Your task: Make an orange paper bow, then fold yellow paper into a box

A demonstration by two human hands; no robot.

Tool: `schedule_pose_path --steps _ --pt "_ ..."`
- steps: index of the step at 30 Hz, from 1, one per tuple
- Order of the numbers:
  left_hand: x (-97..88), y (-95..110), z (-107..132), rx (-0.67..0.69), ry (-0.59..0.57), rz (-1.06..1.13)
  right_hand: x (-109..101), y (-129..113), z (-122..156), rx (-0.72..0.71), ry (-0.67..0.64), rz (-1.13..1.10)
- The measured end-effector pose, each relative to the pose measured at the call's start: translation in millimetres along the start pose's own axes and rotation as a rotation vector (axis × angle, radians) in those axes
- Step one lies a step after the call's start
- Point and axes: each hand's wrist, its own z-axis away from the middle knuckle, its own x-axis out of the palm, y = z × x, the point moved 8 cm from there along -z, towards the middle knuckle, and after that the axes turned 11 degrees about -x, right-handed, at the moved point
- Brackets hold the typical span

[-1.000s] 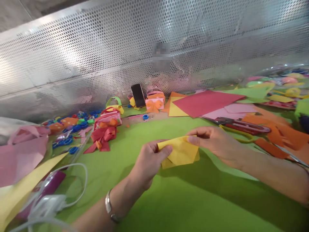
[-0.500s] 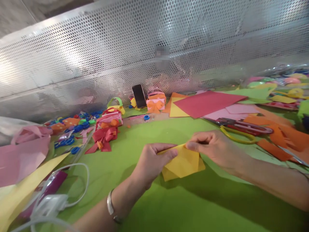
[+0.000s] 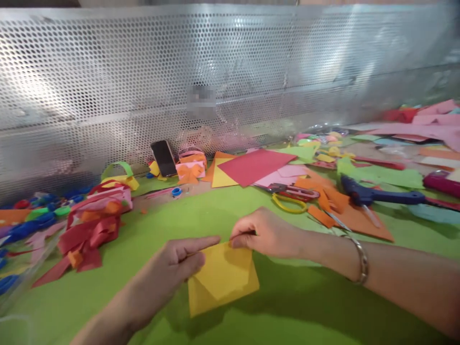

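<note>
Between my two hands hangs a folded sheet of yellow paper [image 3: 225, 280], held a little above the green tabletop [image 3: 287, 302]. My left hand [image 3: 176, 266] pinches its upper left corner, thumb in front and index finger stretched along the top edge. At the upper right part of that edge, my right hand [image 3: 264, 232] is closed, with thumb and index finger gripping the paper. The fingers behind the sheet are hidden. Beyond my right hand lie scissors with a yellow handle [image 3: 289, 203].
A navy glue gun [image 3: 381, 195] lies at right near orange paper scraps [image 3: 370, 215]. Red paper [image 3: 257, 166] is farther back. A phone [image 3: 164, 159] leans beside a small pink paper bag [image 3: 190, 171]. Red bows [image 3: 86, 239] lie left, before a perforated metal screen [image 3: 143, 86].
My view has turned right, bringing the glue gun into sight. The yellow paper now shows a flatter front, and my left index finger is straighter along its top edge.
</note>
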Motion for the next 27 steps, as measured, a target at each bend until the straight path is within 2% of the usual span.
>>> schedule_pose_path --steps 4,7,9,12,15,18,20,22,24,26,27 --pt "-7.2 -10.5 -6.2 -0.113 -0.092 0.092 5.7 10.1 -2.5 0.058 -0.003 -0.044" --pt "-11.7 -14.9 -12.3 -0.153 -0.08 0.183 12.9 24.8 -4.3 0.113 -0.007 -0.093" --pt "-16.8 -12.8 -14.2 -0.122 -0.056 0.281 15.0 35.6 -5.7 0.139 0.005 -0.106" --pt "-25.4 -6.3 -13.3 0.005 -0.048 0.349 12.3 44.3 -8.5 0.142 0.048 -0.06" --pt "-29.4 -5.2 -14.2 0.116 -0.097 0.252 0.6 38.3 -11.1 0.095 0.109 0.053" --pt "-26.3 -8.9 -23.2 0.152 -0.232 0.192 -21.0 24.0 -13.2 0.028 0.148 0.17" --pt "-23.8 -11.5 -30.1 0.131 -0.28 0.139 -37.2 14.1 -16.5 -0.015 0.171 0.223" --pt "-22.9 -13.5 -31.7 0.085 -0.248 0.092 -45.1 4.1 -25.5 -0.063 0.189 0.235" --pt "-27.4 -9.6 -26.1 0.105 -0.115 0.133 -35.5 -6.9 -43.7 -0.13 0.177 0.201" --pt "-27.6 -12.8 -21.2 0.051 -0.01 0.172 -8.5 -21.1 -68.5 -0.224 0.123 0.139" --pt "-24.7 -15.8 -20.9 0.011 0.0 0.192 8.3 -29.7 -80.7 -0.277 0.089 0.114"
